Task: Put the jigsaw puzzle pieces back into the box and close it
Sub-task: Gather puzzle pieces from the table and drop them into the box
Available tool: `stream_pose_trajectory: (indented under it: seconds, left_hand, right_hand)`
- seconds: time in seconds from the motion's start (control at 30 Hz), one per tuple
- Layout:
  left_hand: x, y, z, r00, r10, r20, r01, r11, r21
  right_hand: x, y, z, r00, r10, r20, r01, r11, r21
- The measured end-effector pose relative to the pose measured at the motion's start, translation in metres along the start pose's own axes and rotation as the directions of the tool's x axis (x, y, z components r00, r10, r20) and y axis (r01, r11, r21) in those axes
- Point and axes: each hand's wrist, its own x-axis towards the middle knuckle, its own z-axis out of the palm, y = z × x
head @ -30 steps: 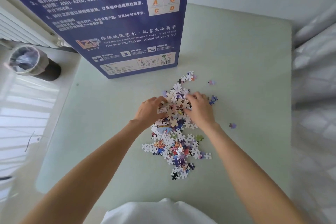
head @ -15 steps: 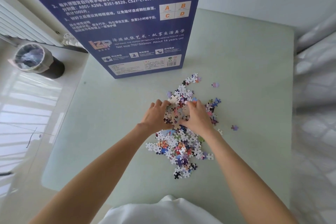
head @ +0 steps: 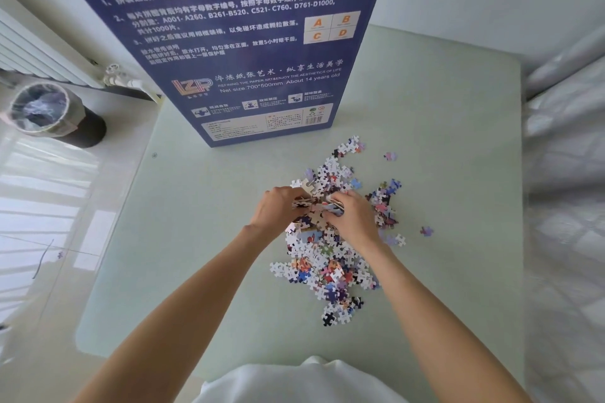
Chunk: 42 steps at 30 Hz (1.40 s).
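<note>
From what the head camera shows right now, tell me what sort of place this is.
Probably a room in a home, perhaps a bedroom: a radiator on the wall, a lined waste bin on the floor, and what looks like white bedding beside the pale green table.

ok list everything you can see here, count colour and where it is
box: one, dark blue with white print, standing upright at the far side of the table
puzzle pieces: a heap, too many to count, white and mixed colours, mid-table in front of the box
stray pieces: a few, purplish, lying apart to the right of the heap
table: one, pale green
bin: one, dark with a clear liner, on the floor to the left
radiator: one, white, on the left wall
bedding: white, along the right edge
left hand: gathering pieces at the heap's far part
right hand: gathering pieces against the left hand
</note>
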Motion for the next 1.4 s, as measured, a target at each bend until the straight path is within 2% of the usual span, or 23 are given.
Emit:
stream_pose_trajectory:
  seconds: [0.13, 0.37, 0.5, 0.6, 0.67, 0.8, 0.93, 0.97, 1.0, 1.07, 1.2, 1.27, 1.33, 1.4]
  left_hand:
    - [-0.001, -0.005, -0.005, 0.999, -0.034, -0.036, 0.034, 0.999, -0.022]
    - [-0.005, -0.018, -0.018, 0.991, -0.092, -0.095, 0.087, 0.995, -0.052]
    - [-0.015, -0.015, -0.031, 0.988, -0.025, -0.151, 0.015, 0.997, -0.071]
    - [-0.03, 0.003, -0.055, 0.966, 0.107, -0.234, -0.125, 0.99, -0.066]
    - [-0.04, 0.025, -0.085, 0.913, 0.238, -0.333, -0.267, 0.963, -0.044]
    - [-0.056, 0.077, -0.172, 0.696, 0.437, -0.57, -0.499, 0.865, 0.054]
    - [-0.064, 0.122, -0.255, 0.458, 0.512, -0.727, -0.563, 0.8, 0.208]
    - [-0.063, 0.129, -0.271, 0.413, 0.518, -0.749, -0.558, 0.794, 0.241]
    - [-0.059, 0.134, -0.284, 0.397, 0.514, -0.76, -0.55, 0.796, 0.252]
    - [-0.048, 0.137, -0.304, 0.449, 0.48, -0.754, -0.513, 0.829, 0.222]
    - [-0.023, 0.131, -0.324, 0.68, 0.334, -0.653, -0.29, 0.94, 0.179]
    - [-0.016, 0.127, -0.33, 0.77, 0.257, -0.584, -0.197, 0.966, 0.165]
    - [-0.012, 0.125, -0.333, 0.819, 0.231, -0.526, -0.155, 0.97, 0.186]
    - [-0.009, 0.124, -0.335, 0.838, 0.225, -0.497, -0.143, 0.97, 0.197]
  right_hand:
    - [-0.002, -0.003, -0.003, 1.0, 0.022, -0.02, -0.021, 0.998, 0.056]
    - [-0.012, -0.003, -0.023, 0.998, -0.001, -0.068, 0.004, 0.999, 0.038]
    - [-0.021, -0.001, -0.034, 0.999, 0.029, -0.026, -0.029, 1.0, -0.009]
    - [-0.033, -0.008, -0.05, 0.999, 0.035, -0.012, -0.034, 0.999, 0.009]
    - [-0.039, -0.022, -0.07, 0.998, -0.007, -0.064, 0.012, 0.997, 0.073]
    - [-0.04, -0.07, -0.133, 0.969, -0.109, -0.221, 0.162, 0.958, 0.238]
    - [-0.029, -0.125, -0.197, 0.9, -0.278, -0.334, 0.368, 0.897, 0.245]
    - [-0.025, -0.139, -0.212, 0.88, -0.31, -0.36, 0.411, 0.877, 0.25]
    - [-0.02, -0.151, -0.224, 0.864, -0.333, -0.377, 0.442, 0.86, 0.255]
    - [-0.008, -0.174, -0.246, 0.845, -0.371, -0.386, 0.482, 0.841, 0.246]
    - [0.018, -0.216, -0.281, 0.781, -0.469, -0.413, 0.567, 0.81, 0.151]
    - [0.032, -0.234, -0.29, 0.761, -0.518, -0.391, 0.601, 0.79, 0.122]
    - [0.049, -0.248, -0.293, 0.742, -0.572, -0.35, 0.618, 0.786, 0.027]
    - [0.066, -0.259, -0.291, 0.731, -0.617, -0.291, 0.625, 0.776, -0.076]
